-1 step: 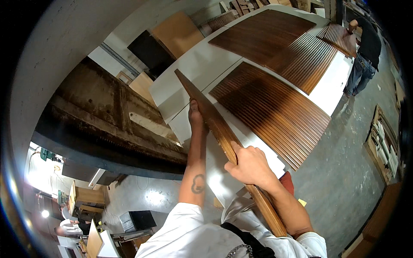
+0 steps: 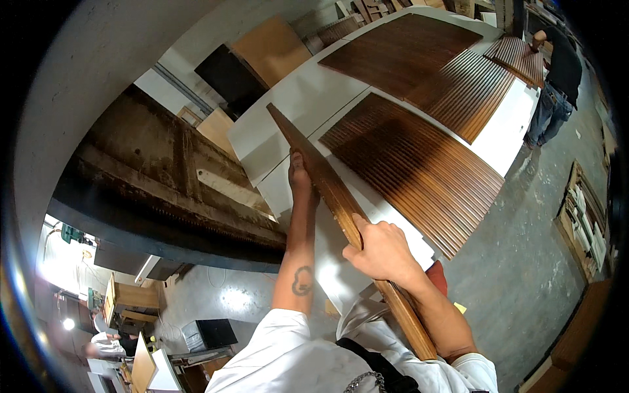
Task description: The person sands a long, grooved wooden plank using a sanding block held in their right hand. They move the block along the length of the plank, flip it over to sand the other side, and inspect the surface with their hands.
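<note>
Almost nothing has changed since the blink before: both bare hands are in the same spots, so the long brown wooden board (image 2: pixel 339 203) is being held steady. There is one such board, and it is in the grip of both hands, slanting from the far left down to the near right. The left hand (image 2: pixel 298 170) is closed on it toward the far end, with most of its fingers hidden. The right hand (image 2: pixel 383 249) is wrapped around it closer to the body, and the near end runs back beside the right forearm to the white shirt (image 2: pixel 268 354). I cannot tell if that end touches the shirt. Just past the grip is a big white flat table (image 2: pixel 288 95). I count four brown wood panels on it: one near ribbed panel (image 2: pixel 413 173) just right of the board, one middle ribbed panel (image 2: pixel 462 92) beyond it, one large dark panel (image 2: pixel 400 52) farther off, and one small ribbed panel (image 2: pixel 517 60) at the far right. One co-worker in a dark top (image 2: pixel 562 72) has a hand on that small one. Left of the grip is one big dirty brown frame (image 2: pixel 157 157).
</note>
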### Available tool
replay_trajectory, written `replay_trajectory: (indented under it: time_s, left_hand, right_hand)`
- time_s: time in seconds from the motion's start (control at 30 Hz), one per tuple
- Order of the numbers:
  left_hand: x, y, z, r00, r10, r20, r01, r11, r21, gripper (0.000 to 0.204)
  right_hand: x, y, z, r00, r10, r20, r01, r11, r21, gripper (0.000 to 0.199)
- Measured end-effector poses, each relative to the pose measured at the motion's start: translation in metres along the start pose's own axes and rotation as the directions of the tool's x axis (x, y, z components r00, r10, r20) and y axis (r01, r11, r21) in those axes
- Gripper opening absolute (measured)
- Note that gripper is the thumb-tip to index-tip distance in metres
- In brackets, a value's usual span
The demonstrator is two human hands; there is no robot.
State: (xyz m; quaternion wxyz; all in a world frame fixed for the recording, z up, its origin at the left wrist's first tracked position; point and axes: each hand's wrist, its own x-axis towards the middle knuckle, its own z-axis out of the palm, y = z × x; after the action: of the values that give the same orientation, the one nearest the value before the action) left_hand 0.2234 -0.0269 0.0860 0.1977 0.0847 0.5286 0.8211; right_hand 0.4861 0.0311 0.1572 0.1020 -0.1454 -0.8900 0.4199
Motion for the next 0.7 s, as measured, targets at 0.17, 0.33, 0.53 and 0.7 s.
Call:
replay_trajectory:
  time_s: [0.17,0.33,0.53,0.7]
  left_hand:
    - [-0.032,-0.001,0.021,0.994,0.108,-0.028,-0.108,0.994,0.031,0.053]
    - [-0.018,0.005,0.01,0.997,0.075,0.01,-0.075,0.997,0.02,0.054]
    - [0.001,0.015,0.019,0.994,-0.036,-0.102,0.037,0.999,0.002,0.05]
    - [-0.058,0.003,0.023,0.998,-0.021,-0.065,0.022,0.999,0.023,0.05]
  right_hand:
    - [0.0,0.001,-0.002,1.0,0.0,-0.009,0.0,1.0,-0.006,0.063]
    - [-0.002,0.003,0.004,0.999,-0.021,-0.04,0.021,1.0,-0.011,0.06]
    - [-0.002,0.0,0.001,1.0,-0.004,-0.022,0.004,1.0,-0.002,0.059]
    - [0.001,0.002,0.0,1.0,0.013,0.002,-0.013,1.0,0.01,0.058]
